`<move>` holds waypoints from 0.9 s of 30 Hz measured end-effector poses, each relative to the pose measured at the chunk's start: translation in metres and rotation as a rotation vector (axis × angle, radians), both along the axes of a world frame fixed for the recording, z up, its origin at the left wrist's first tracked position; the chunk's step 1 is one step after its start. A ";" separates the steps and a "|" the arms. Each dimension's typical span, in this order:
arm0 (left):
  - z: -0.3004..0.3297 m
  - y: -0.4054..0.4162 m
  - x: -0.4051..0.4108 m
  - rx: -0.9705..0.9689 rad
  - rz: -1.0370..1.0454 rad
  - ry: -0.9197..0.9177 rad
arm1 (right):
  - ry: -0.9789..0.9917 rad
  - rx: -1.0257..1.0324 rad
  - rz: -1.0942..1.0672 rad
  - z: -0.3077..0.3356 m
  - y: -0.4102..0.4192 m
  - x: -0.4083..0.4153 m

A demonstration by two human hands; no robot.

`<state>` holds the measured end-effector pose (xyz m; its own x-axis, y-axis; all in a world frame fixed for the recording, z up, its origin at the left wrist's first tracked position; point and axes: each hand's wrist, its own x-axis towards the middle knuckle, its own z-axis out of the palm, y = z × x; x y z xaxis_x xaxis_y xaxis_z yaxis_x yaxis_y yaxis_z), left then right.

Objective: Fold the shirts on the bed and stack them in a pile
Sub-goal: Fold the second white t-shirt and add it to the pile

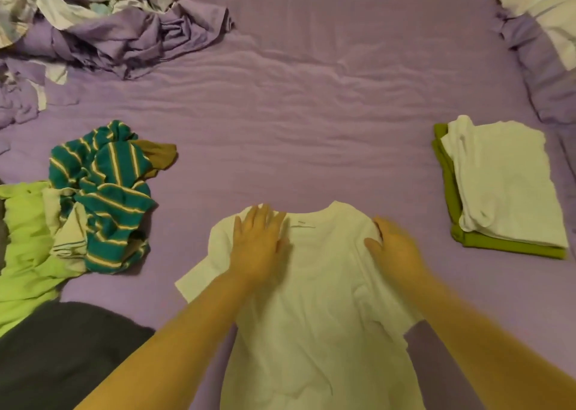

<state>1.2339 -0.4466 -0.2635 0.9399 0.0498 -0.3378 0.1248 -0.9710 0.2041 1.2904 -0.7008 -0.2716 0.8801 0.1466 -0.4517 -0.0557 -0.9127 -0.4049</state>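
A white T-shirt (314, 310) lies spread flat on the purple bed sheet (296, 122), collar pointing away from me. My left hand (258, 244) rests flat, fingers apart, on the shirt's left shoulder. My right hand (394, 247) lies on the right shoulder, fingers curled at the shirt's edge; whether it pinches the cloth I cannot tell. At the right stands a pile (498, 188): a folded white shirt on top of a folded olive-green shirt (511, 247). On the left lie unfolded shirts: a teal striped one (106, 197) and a lime-green one (25, 247).
A crumpled purple and patterned blanket (103, 26) fills the back left corner. Pillows or bedding (542, 35) bunch at the back right. A dark grey garment (56, 353) lies at the near left. Between the striped shirt and the pile the sheet is bare.
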 end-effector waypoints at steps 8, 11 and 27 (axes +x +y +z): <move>-0.017 -0.073 0.046 -0.164 -0.216 -0.043 | -0.082 -0.169 -0.058 -0.011 -0.026 -0.037; -0.014 -0.088 0.065 -0.209 -0.212 -0.056 | -0.112 -0.068 -0.118 -0.014 -0.031 -0.035; -0.023 -0.136 0.127 -0.248 -0.107 -0.055 | -0.308 -0.061 0.202 -0.029 -0.105 0.007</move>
